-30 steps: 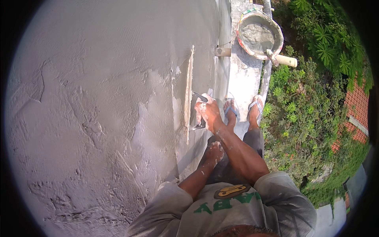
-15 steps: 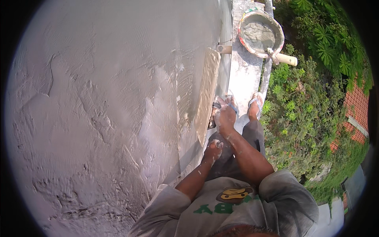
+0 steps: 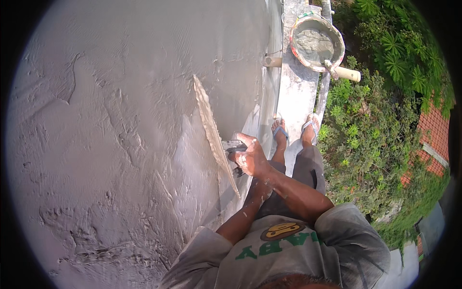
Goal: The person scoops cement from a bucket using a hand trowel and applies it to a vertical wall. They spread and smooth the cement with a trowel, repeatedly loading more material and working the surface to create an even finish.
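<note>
"What does my head feed give you on the hands?"

"I see my right hand wrapped round the dark handle of a long trowel. My left hand is mostly hidden behind my right forearm, so I cannot tell whether it is clenched or loose."

"And the trowel?"

"I have it nearly edge-on beside the grey plastered wall, its far end tipped left, pale mortar along it. Whether it touches the wall I cannot tell."

"Anything else?"

"Ahead of my sandalled feet, a bucket of wet mortar sits on the pale plank, a tool leaning over its rim"
</note>
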